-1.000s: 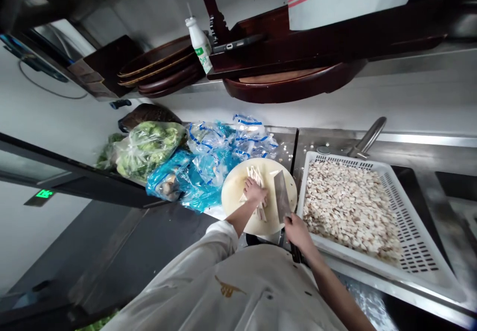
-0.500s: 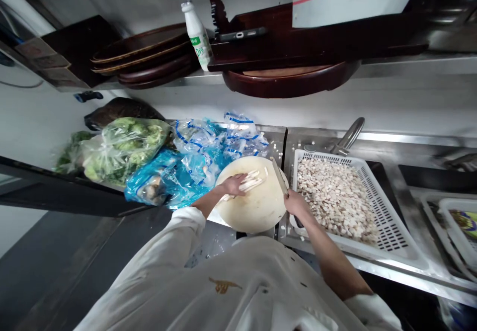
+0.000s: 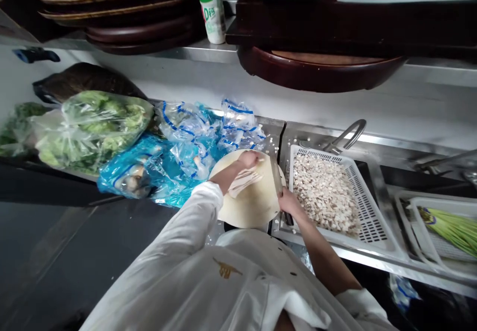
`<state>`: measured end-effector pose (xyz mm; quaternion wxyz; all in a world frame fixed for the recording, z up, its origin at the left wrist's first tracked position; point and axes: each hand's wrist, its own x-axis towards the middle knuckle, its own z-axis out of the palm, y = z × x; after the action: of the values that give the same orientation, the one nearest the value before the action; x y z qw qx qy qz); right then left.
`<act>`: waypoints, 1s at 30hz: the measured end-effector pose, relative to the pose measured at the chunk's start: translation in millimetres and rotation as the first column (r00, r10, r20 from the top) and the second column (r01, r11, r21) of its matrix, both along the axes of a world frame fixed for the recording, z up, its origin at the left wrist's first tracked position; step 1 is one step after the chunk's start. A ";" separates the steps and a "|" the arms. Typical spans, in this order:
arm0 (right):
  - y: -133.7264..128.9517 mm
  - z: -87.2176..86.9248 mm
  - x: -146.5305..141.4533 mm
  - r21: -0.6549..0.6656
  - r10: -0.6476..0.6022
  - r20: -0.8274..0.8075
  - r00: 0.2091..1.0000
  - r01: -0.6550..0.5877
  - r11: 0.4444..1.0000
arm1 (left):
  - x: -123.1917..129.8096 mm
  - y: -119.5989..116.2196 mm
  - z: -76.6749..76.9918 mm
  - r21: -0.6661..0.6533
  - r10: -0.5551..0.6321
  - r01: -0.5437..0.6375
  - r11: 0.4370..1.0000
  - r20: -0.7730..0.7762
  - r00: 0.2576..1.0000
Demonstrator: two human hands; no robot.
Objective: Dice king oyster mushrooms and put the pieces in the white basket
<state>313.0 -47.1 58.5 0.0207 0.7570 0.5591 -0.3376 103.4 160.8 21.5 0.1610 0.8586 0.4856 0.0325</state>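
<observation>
My right hand (image 3: 289,203) is wrapped round the handle of a cleaver (image 3: 276,176). Its blade lies along the right side of a round, pale cutting board (image 3: 257,214). Toward the back of the board, my left hand (image 3: 248,159) is closed, fingers bent down at a small pale piece (image 3: 261,157) that looks like a mushroom strip; the fingers partly hide it. A bundle of long, cream-white strips (image 3: 243,182), which look like sliced mushroom, lies on the board just in front of my left hand.
Right of the board, a white perforated basket (image 3: 372,216) holds chopped pale pieces (image 3: 324,192) beside a faucet (image 3: 352,134). Crumpled blue and clear bags (image 3: 197,157) and bagged greens (image 3: 100,127) crowd the left. A shelf (image 3: 201,52) with trays and a bottle overhangs.
My left hand has lifted off the strips and moved back and right across the board, its fingers now closed. My right hand still holds the cleaver at the board's right side. The view has shifted.
</observation>
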 end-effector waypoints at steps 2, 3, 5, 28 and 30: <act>-0.7 1.9 -2.3 0.032 0.002 0.036 0.999 -0.003 0.999 | -25.5 -5.3 1.0 0.002 0.056 -0.056 0.998 -0.041 0.998; -0.8 3.4 -3.7 0.049 0.007 0.058 0.998 -0.010 0.999 | -37.5 -10.8 0.9 0.000 0.073 -0.073 0.997 -0.059 0.996; -0.1 7.7 -7.5 0.074 0.037 0.095 0.995 -0.044 0.996 | -54.7 -27.9 -1.1 -0.021 0.074 -0.076 0.997 -0.075 0.994; 37.3 12.1 -82.0 0.054 0.169 0.202 0.965 -0.183 0.982 | -86.5 -100.4 -17.4 -0.054 -0.082 0.080 0.995 -0.038 0.996; 36.2 13.1 -85.2 0.034 0.147 0.200 0.969 -0.157 0.987 | -90.1 -100.9 -17.7 -0.035 -0.100 0.100 0.994 -0.015 0.995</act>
<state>227.8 -10.9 71.6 0.0829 0.7417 0.6189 -0.2448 13.2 59.9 3.9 0.1731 0.8792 0.4438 0.0087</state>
